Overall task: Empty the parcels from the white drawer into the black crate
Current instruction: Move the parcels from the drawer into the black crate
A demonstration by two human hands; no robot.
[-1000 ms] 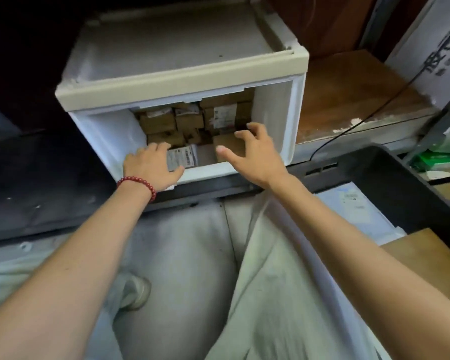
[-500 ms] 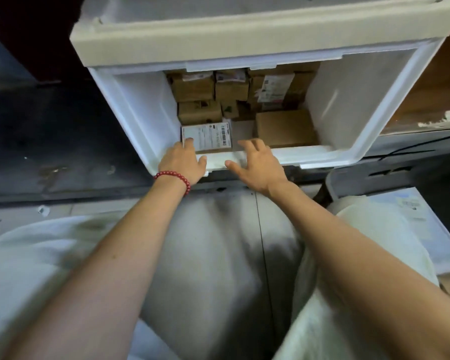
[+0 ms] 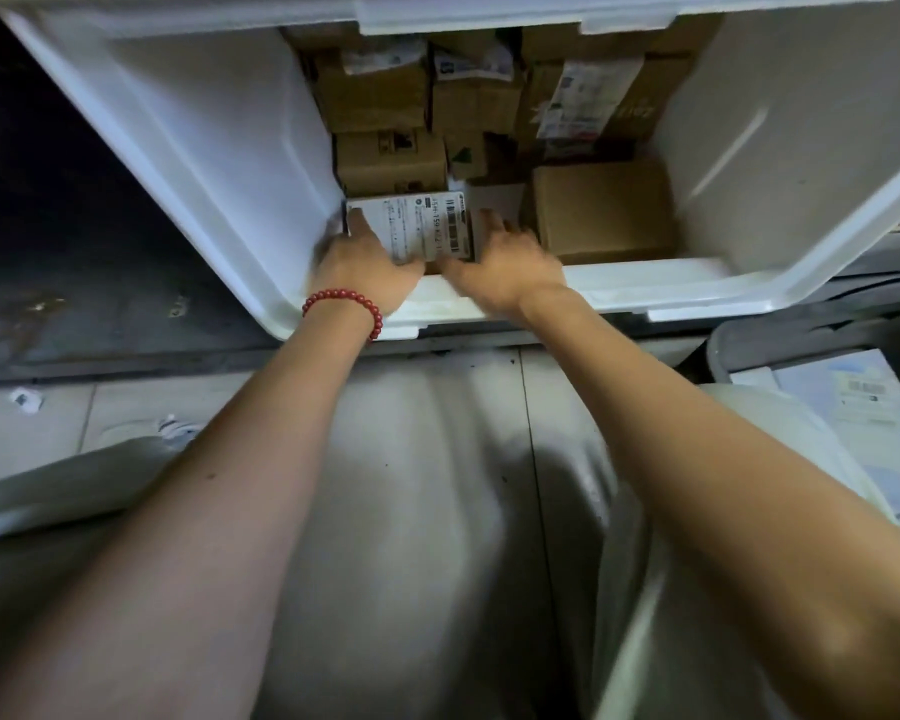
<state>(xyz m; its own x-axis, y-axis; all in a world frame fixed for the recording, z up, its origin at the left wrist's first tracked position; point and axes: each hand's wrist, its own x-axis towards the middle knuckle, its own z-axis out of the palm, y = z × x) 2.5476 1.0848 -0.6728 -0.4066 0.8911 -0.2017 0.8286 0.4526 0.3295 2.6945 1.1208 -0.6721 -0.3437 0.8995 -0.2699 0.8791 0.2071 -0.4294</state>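
The white drawer (image 3: 219,163) stands pulled open in front of me, with several brown cardboard parcels (image 3: 391,161) packed at its back. At the front lies a small parcel with a white shipping label (image 3: 422,226). My left hand (image 3: 362,267), with a red bead bracelet at the wrist, grips that parcel's left side. My right hand (image 3: 505,265) holds its right side, fingers reaching in beside it. A plain brown box (image 3: 601,207) sits just right of my right hand. The black crate (image 3: 749,335) shows only as a dark rim at the right edge.
A flat white parcel (image 3: 853,418) with a barcode label lies inside the crate at the right. Dark shelving fills the left side. My knees in light trousers frame the grey tiled floor (image 3: 437,459) below the drawer.
My head has moved closer to the drawer. Both hands went from the drawer's front rim into it and now clasp the labelled parcel from both sides.
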